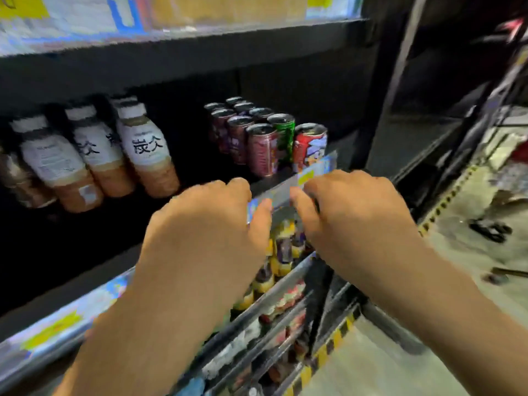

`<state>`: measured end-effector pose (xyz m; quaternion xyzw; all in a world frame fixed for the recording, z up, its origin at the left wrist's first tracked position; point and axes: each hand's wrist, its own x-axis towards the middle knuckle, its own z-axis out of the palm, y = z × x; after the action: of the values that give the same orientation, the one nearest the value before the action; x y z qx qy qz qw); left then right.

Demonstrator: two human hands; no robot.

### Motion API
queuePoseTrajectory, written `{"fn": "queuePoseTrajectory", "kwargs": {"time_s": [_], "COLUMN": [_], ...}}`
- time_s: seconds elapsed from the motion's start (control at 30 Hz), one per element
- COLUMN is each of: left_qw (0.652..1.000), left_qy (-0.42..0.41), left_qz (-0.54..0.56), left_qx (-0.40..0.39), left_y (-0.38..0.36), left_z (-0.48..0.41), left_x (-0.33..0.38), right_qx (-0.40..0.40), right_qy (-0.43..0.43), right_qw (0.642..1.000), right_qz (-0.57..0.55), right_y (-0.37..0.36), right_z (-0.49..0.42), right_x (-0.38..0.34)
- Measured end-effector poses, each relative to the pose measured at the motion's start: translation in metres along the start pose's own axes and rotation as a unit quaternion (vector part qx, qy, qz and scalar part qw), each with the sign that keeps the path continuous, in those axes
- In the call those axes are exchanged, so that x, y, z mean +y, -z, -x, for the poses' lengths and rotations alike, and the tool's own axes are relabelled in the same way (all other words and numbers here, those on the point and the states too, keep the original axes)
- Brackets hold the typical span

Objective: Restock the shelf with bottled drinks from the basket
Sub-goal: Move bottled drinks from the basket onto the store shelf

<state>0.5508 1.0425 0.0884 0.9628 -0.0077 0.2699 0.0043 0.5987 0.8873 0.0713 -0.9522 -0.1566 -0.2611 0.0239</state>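
At the front edge of the shelf (pixel 200 170), the left grip (pixel 211 224) and right grip (pixel 351 212) both pinched the price strip (pixel 281 191), likely to straighten it. Bottles (pixel 143 150) stood farther back on the left; no basket showed.

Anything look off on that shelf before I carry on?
One green can stands alone among the maroon cans, beside a red can: mixed stock. Nothing spilled or fallen. Left hand and right hand grip the price strip, no bottle.
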Motion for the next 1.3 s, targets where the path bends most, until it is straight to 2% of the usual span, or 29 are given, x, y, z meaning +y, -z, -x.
{"fn": "queuePoseTrajectory", "kwargs": {"time_s": [0.17,0.27,0.43,0.7,0.87,1.0,1.17,1.3], "left_qw": [0.995,0.977,0.950,0.930,0.915,0.897,0.853,0.830], "left_qy": [-0.082,-0.144,-0.219,-0.237,-0.240,-0.241,-0.256,-0.266], "left_qz": [0.063,0.148,0.204,0.188,0.162,0.144,0.086,0.073], "left_qx": [-0.005,-0.045,-0.091,-0.211,-0.280,-0.342,-0.448,-0.484], "left_y": [-0.034,-0.055,-0.105,-0.217,-0.288,-0.362,-0.472,-0.570], "left_z": [-0.037,-0.054,-0.094,-0.162,-0.197,-0.228,-0.260,-0.272], "left_x": [0.107,0.165,0.292,0.462,0.521,0.559,0.611,0.646], "right_qx": [-0.050,-0.043,-0.063,-0.130,-0.191,-0.233,-0.309,-0.353], "right_qy": [-0.114,-0.162,-0.244,-0.296,-0.321,-0.367,-0.443,-0.492], "right_qw": [0.992,0.985,0.964,0.941,0.926,0.900,0.841,0.795], "right_qz": [0.014,0.037,0.086,0.096,0.064,0.038,-0.013,-0.044], "right_y": [0.014,0.011,-0.008,-0.053,-0.110,-0.170,-0.265,-0.354], "right_z": [0.035,0.048,0.070,0.083,0.074,0.061,0.041,0.035], "right_x": [0.102,0.162,0.293,0.468,0.539,0.584,0.644,0.687]}}
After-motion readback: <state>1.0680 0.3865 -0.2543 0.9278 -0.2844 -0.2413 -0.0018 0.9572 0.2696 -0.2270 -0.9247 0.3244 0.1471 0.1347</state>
